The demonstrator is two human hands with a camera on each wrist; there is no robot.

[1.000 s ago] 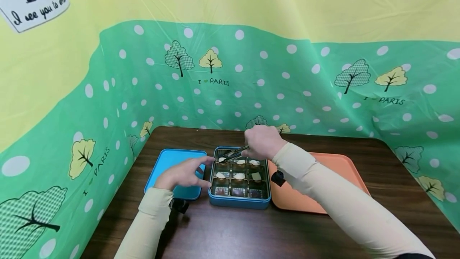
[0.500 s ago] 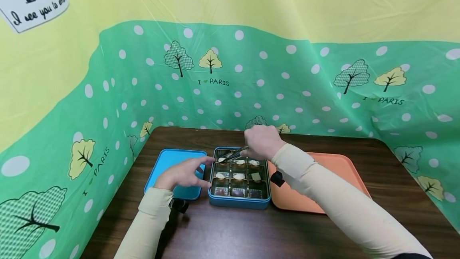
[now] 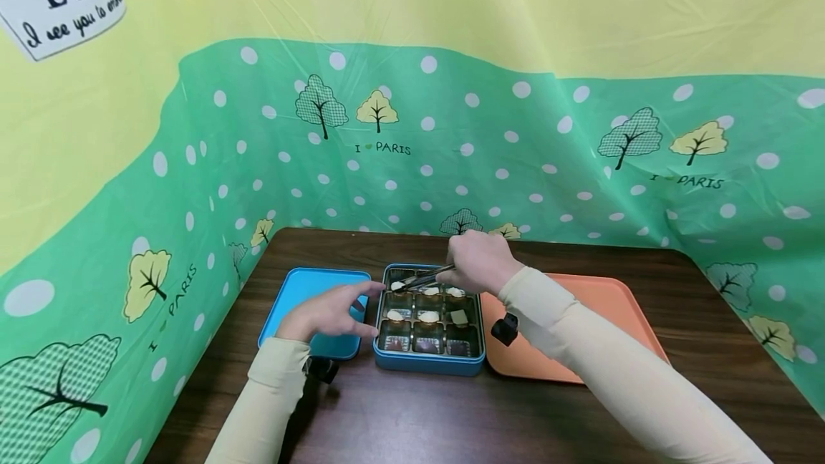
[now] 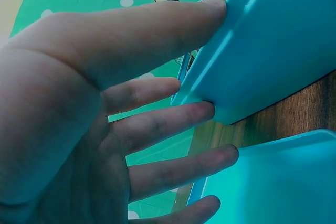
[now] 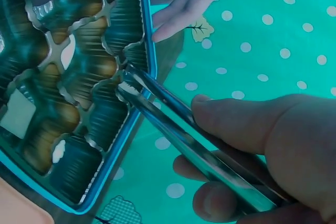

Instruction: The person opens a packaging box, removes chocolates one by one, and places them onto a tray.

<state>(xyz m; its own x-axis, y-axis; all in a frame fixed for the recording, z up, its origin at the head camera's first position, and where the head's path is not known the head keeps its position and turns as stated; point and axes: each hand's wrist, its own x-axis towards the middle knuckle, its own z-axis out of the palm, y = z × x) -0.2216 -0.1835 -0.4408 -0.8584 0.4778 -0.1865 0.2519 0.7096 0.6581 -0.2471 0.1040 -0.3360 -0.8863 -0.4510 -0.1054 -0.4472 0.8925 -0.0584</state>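
A blue box [image 3: 428, 362] holds a dark plastic tray divided into compartments. Several small white pieces [image 3: 428, 316] and a pale square piece [image 3: 459, 316] lie on its dividers. My right hand [image 3: 480, 260] pinches metal tweezers [image 5: 178, 135] between thumb and fingers. Their tips stand slightly apart over the box's far-left part, close to a white piece [image 3: 397, 286]; whether they touch it I cannot tell. With fingers spread and fairly straight, my left hand [image 3: 329, 310] rests at the box's left side. In the left wrist view its thumb [image 4: 212, 9] touches the rim.
Left of the box lies a blue lid [image 3: 309, 279], partly under my left hand. An orange tray [image 3: 599, 306] stands against the box's right side, with my right forearm above it. A patterned cloth [image 3: 412, 192] hangs behind the brown table [image 3: 399, 414].
My right hand has shifted slightly right and down, with the tweezers' tips staying over the far-left compartments. The left hand, box and pieces look unmoved.
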